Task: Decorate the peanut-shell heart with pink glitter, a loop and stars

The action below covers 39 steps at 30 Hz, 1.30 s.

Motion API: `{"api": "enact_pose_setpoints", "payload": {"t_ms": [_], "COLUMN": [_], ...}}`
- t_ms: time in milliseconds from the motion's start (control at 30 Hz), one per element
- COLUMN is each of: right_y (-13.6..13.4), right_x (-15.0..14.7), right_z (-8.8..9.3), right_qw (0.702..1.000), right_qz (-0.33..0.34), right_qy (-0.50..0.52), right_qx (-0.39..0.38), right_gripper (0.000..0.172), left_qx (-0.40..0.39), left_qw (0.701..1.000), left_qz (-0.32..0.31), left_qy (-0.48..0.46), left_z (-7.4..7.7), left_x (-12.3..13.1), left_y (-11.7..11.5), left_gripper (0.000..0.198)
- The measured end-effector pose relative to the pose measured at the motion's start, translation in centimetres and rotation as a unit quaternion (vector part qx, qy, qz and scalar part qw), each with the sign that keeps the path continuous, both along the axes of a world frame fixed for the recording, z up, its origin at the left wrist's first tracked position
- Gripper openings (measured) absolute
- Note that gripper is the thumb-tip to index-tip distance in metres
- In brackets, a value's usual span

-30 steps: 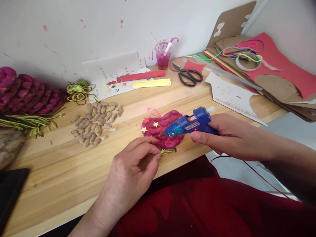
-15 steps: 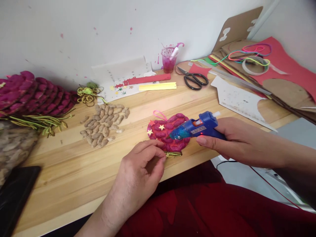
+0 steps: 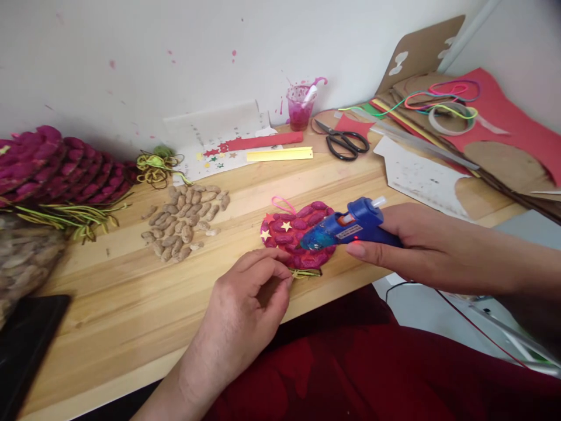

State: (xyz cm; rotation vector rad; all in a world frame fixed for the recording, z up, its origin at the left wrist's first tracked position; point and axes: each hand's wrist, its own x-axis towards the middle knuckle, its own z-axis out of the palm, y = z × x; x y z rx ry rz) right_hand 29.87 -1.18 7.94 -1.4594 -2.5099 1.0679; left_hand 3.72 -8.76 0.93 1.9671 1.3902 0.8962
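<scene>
Glue gun (image 3: 357, 225) stays over ornament (image 3: 300, 224)

Left hand (image 3: 249, 304) pinches a star (image 3: 295, 273) at the ornament's near edge; right hand (image 3: 421, 248) grips the glue gun. The ornament lies on the tabletop (image 3: 245, 204), the view slightly shifted since a second ago.

A white wall (image 3: 197, 35) bearing pink spots (image 3: 234, 53) rises at twelve o'clock; a wooden table (image 3: 118, 310) extends toward eight o'clock.

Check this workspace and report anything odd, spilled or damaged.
Small pink splatters mark the smooth white wall, some beside the pink-stained clear plastic cup. They look odd because the wall is otherwise plain; possibly stray paint. The blue plastic glue gun and round magenta bumpy ornament show no evident damage.
</scene>
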Motion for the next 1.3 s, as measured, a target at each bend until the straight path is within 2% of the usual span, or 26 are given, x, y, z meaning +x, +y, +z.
{"api": "enact_pose_setpoints", "payload": {"t_ms": [200,367,467,600,767,1067,1300], "right_y": [0.2,0.5,0.4,0.0,-0.5,-0.5,-0.6], "right_x": [0.1,1.0,1.5,1.1,0.4,0.6,0.7], "right_z": [-0.1,-0.9,-1.8,-3.4,-4.8,-5.7,-5.9], "right_qw": [0.999,0.984,0.953,0.892,0.852,0.844,0.857], "right_qz": [-0.009,-0.067,-0.135,-0.218,-0.238,-0.234,-0.203], "right_qy": [0.006,0.089,0.176,0.288,0.346,0.357,0.358], "right_qx": [-0.036,-0.137,-0.205,-0.271,-0.313,-0.325,-0.310], "right_gripper": [0.050,0.046,0.048,0.052,0.051,0.050,0.049], "left_qx": [-0.006,-0.002,-0.005,-0.017,-0.070,-0.090,-0.082], "left_qw": [1.000,1.000,1.000,0.998,0.993,0.989,0.984], "left_qz": [0.002,0.014,0.022,0.059,0.091,0.105,0.120], "left_qy": [0.007,0.009,0.006,0.004,0.005,0.061,0.099], "left_z": [-0.1,0.3,0.5,0.4,0.4,0.4,0.8], "left_x": [0.0,0.1,0.2,0.3,0.7,1.5,1.8], "left_y": [0.1,0.1,0.3,0.9,2.2,3.3,3.5], "left_gripper": [0.010,0.010,0.010,0.009,0.007,0.010,0.010]}}
